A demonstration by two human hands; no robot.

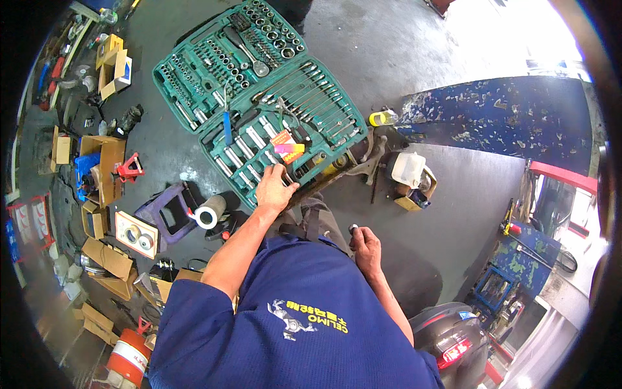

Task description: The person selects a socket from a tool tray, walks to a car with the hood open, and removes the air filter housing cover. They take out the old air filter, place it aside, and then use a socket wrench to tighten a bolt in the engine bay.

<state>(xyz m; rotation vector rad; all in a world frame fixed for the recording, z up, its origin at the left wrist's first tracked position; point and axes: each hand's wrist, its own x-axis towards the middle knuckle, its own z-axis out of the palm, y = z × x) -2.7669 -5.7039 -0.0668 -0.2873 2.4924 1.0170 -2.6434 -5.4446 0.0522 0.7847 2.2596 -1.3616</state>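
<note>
A green tool case (208,144) lies unfolded in front of me, filled with sockets, wrenches and a ratchet (249,53). My left hand (275,190) is over its near edge, palm down, thumb and forefinger apart by the long sockets (256,136). Beyond its fingertips a small orange and pink packet (289,148) rests on the tools. A blue-handled tool (227,126) lies across the case. Lower, beside my trouser leg, my right hand (367,251) is curled round a small, round metal piece, probably a socket (353,227); most of it is hidden by the fingers.
Left on the floor are a white cylinder (208,214), a purple frame (153,211), a red jack stand (131,168) and several cardboard boxes (113,162). A metal arm (372,162), an open box (410,198) and a blue panel (499,117) are to the right. A dark motorbike (447,343) stands close behind my right arm.
</note>
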